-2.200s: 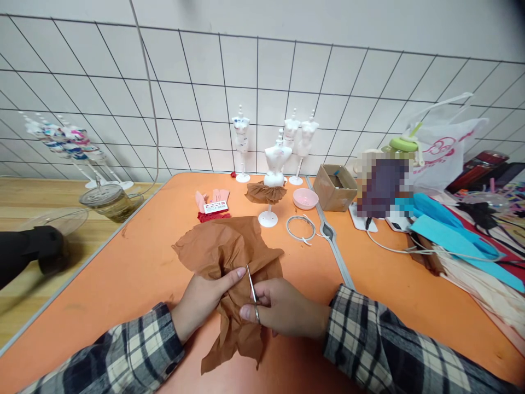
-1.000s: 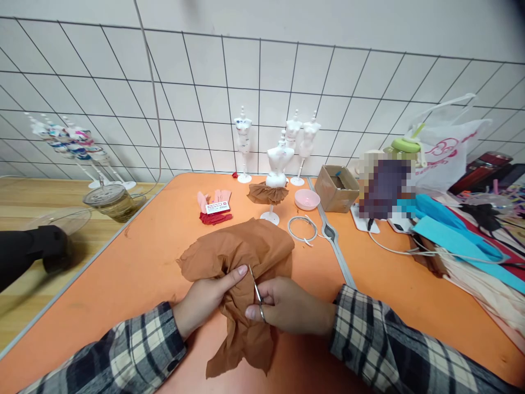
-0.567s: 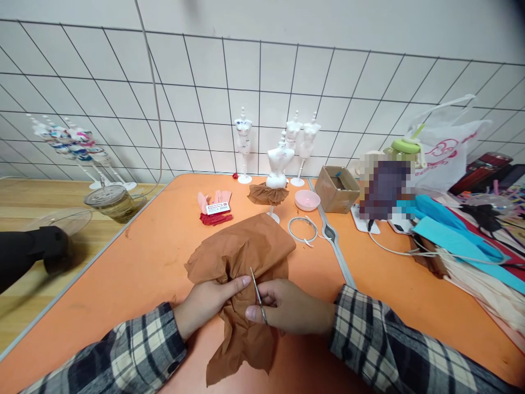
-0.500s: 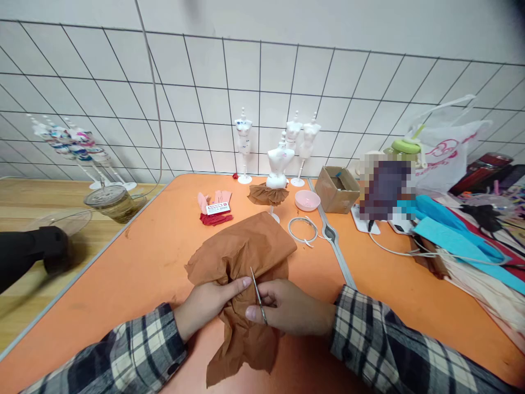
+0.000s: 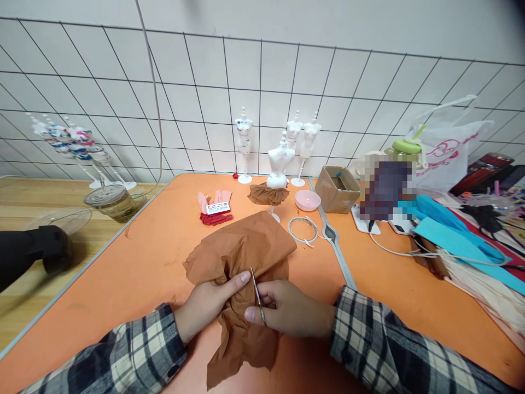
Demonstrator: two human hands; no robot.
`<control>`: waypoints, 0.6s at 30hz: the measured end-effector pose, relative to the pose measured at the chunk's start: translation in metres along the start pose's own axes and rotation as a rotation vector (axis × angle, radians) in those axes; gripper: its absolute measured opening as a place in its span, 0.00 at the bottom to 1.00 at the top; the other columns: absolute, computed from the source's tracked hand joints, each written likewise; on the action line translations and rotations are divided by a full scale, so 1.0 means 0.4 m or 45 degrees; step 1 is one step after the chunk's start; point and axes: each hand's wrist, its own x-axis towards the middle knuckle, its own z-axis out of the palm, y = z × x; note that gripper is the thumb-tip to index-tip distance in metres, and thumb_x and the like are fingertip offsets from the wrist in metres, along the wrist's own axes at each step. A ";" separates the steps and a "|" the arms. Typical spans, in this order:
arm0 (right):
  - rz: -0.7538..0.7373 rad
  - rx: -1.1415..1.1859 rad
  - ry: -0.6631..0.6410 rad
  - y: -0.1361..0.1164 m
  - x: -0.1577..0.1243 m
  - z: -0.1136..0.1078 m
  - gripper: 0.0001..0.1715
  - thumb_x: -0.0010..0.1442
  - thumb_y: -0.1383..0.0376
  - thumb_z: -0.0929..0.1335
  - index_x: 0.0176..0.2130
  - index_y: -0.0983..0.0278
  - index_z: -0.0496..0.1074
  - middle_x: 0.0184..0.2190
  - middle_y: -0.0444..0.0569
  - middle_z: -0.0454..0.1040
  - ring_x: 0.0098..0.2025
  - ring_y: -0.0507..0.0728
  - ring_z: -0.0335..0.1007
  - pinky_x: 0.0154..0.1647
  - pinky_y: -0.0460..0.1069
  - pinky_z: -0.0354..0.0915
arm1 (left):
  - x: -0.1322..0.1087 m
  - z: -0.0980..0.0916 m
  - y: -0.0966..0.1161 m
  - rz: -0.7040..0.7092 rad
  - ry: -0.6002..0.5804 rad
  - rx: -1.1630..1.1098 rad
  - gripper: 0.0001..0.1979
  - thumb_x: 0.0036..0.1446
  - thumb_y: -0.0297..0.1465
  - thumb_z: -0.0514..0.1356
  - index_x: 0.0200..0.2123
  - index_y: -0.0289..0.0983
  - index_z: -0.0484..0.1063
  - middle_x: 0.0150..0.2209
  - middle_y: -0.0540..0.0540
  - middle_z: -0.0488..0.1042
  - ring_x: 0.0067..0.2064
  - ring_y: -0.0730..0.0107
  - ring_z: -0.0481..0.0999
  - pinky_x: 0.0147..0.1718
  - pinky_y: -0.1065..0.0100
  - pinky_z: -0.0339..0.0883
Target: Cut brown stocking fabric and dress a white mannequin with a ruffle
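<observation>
A crumpled sheet of brown fabric is spread over the near middle of the orange table, its lower end hanging toward me. My left hand pinches a gathered fold of it, thumb on top. In my right hand is a small pair of scissors, blades pointing away from me and lying against the fabric beside my left thumb. Thumb and fingers close round the scissor handles, which are partly hidden. Just beyond the fabric stands a small white mannequin wearing a ruffled brown skirt.
Pink and red fabric scraps lie left of the mannequin. To its right are a pink bowl, a wire ring and a cardboard box. More mannequins line the tiled wall. Blue cloth and cables crowd the right side.
Both hands stay almost where they were. My left thumb has shifted very slightly up, and the fabric's left edge has moved a touch outward.
</observation>
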 end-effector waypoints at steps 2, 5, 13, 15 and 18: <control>-0.009 -0.006 0.006 0.001 0.000 0.003 0.17 0.60 0.54 0.68 0.38 0.66 0.74 0.26 0.43 0.70 0.28 0.50 0.62 0.29 0.44 0.58 | -0.002 0.000 0.002 -0.034 0.035 0.037 0.23 0.47 0.51 0.65 0.38 0.39 0.80 0.37 0.43 0.83 0.56 0.51 0.73 0.61 0.54 0.60; -0.006 -0.012 0.020 0.000 -0.001 0.005 0.16 0.60 0.54 0.68 0.38 0.66 0.74 0.25 0.43 0.70 0.29 0.51 0.62 0.30 0.44 0.58 | -0.003 0.001 0.006 -0.084 0.054 0.057 0.23 0.46 0.50 0.65 0.38 0.39 0.80 0.39 0.43 0.83 0.55 0.51 0.74 0.59 0.56 0.64; -0.044 -0.021 0.021 -0.003 -0.001 0.005 0.17 0.61 0.54 0.67 0.36 0.66 0.73 0.25 0.43 0.70 0.28 0.50 0.62 0.29 0.44 0.58 | -0.002 0.000 0.005 -0.098 0.133 0.105 0.21 0.47 0.50 0.64 0.35 0.39 0.80 0.42 0.43 0.82 0.57 0.52 0.72 0.61 0.56 0.61; -0.046 -0.027 0.021 -0.003 -0.001 0.005 0.17 0.61 0.54 0.67 0.35 0.65 0.73 0.25 0.43 0.69 0.28 0.50 0.62 0.29 0.44 0.58 | -0.004 0.001 0.007 -0.112 0.156 0.104 0.21 0.46 0.50 0.65 0.34 0.39 0.80 0.42 0.43 0.82 0.57 0.52 0.72 0.61 0.56 0.61; -0.033 -0.031 0.022 -0.005 -0.002 0.005 0.16 0.60 0.54 0.67 0.35 0.65 0.73 0.25 0.43 0.69 0.28 0.50 0.62 0.29 0.44 0.58 | -0.006 0.002 0.009 -0.114 0.177 0.085 0.21 0.45 0.50 0.66 0.34 0.39 0.80 0.40 0.43 0.83 0.56 0.51 0.74 0.60 0.56 0.63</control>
